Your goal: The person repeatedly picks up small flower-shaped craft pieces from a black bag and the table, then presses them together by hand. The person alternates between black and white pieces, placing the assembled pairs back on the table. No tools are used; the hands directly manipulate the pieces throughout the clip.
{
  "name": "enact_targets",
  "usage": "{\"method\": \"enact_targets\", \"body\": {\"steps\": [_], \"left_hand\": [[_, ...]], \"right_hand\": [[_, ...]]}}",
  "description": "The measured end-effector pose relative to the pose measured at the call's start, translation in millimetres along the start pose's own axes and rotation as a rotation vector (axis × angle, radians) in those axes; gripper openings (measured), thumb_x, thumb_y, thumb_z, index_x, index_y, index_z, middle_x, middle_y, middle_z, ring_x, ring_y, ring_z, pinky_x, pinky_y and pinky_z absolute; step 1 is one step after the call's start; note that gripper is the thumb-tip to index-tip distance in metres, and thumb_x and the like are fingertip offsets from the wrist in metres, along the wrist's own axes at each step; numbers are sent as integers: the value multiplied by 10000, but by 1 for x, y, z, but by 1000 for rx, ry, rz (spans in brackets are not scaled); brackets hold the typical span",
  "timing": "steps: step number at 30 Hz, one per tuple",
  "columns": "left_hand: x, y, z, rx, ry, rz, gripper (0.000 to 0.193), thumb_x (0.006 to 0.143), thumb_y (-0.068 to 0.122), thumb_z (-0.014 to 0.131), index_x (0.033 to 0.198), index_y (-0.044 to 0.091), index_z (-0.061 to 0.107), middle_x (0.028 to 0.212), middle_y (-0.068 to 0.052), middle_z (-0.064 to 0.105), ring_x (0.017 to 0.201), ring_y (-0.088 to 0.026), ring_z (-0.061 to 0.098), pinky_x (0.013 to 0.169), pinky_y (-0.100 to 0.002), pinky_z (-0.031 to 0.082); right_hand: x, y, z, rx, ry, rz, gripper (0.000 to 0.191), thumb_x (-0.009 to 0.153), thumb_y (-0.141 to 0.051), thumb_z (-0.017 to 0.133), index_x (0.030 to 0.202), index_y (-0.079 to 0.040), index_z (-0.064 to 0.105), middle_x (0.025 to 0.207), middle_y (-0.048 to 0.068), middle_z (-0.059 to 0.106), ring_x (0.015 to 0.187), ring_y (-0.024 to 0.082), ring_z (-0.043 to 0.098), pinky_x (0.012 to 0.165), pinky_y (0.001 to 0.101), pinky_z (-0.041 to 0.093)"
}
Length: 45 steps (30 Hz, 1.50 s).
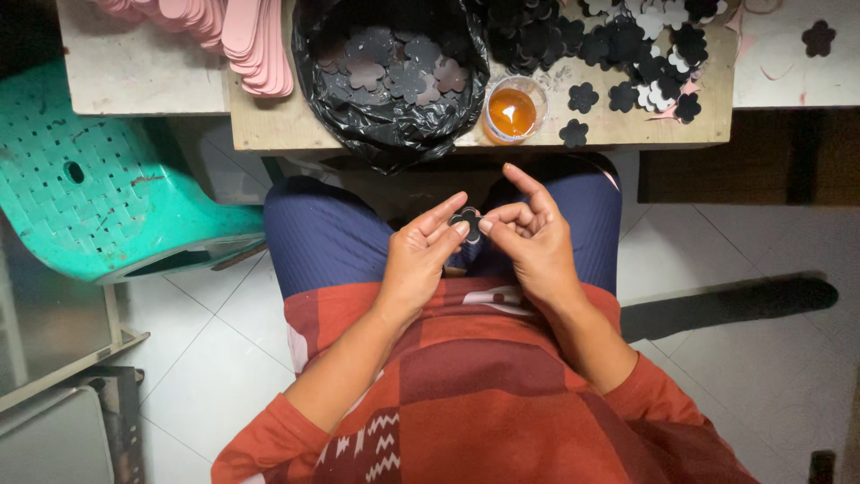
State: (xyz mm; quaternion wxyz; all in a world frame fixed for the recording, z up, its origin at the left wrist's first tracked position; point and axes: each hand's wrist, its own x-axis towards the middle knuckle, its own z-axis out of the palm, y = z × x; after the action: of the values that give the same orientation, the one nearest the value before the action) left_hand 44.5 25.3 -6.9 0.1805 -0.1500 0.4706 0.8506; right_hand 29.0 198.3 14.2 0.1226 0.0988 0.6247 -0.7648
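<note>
Both hands meet at the frame's centre above my lap: my left hand [421, 260] and right hand [533, 242] pinch one small black flower cutout [467, 220] between fingertips, possibly two stacked pieces. Top centre, on the worktop [269, 125], sit a black bag [390, 76] of cutouts and a cup of orange liquid [513, 110].

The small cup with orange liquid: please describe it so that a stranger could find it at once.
Start at the wooden board above the person's knees. To the right of the black plastic bag of flower cut-outs, near the board's front edge, stands the small clear cup. It is the only round, glossy orange thing among flat black flower shapes.
</note>
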Motion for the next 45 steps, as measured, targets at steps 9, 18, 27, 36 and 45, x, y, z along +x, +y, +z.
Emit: {"method": "enact_targets", "body": {"steps": [9,18,27,36,45], "left_hand": [[3,-3,-6,49,45,64,568,928,12,724,1460,-16,527,1026,-51,729,917,-73,675,824,-203,544],[2,-7,-4,112,9,101,574,929,-3,720,1465,-34,516,1031,-75,738,920,-88,700,815,-208,553],[3,-2,-11,75,-84,28,571,947,29,727,1482,-3,533,1026,-59,730,903,-86,676,815,-225,559],[5,1,-9,3,19,30,496,1001,182,647,1449,2,531,1083,-56,744,914,-85,698,830,-231,568],[7,-8,-8,60,-19,57,558,918,-6,727,1440,-32,532,976,-64,720,867,-94,691,796,-218,574]], "right_hand": [[2,5,-2,25,-2,27,727,901,52,696,1556,12,383,927,43,699,805,51,623,724,187,506],[1,-1,-2,85,-86,49,744,893,57,680,1563,0,361,1000,50,711,906,82,662,856,222,542],[6,15,-14,307,-139,115,702,942,70,703,1581,2,420,919,43,714,814,88,646,759,231,521],[5,11,-7,214,2,33,683,919,68,691,1536,31,400,937,59,726,873,98,684,843,235,560],[4,4,-8,79,-16,32,739,896,51,712,1557,25,382,969,60,737,895,89,682,850,222,549]]}}
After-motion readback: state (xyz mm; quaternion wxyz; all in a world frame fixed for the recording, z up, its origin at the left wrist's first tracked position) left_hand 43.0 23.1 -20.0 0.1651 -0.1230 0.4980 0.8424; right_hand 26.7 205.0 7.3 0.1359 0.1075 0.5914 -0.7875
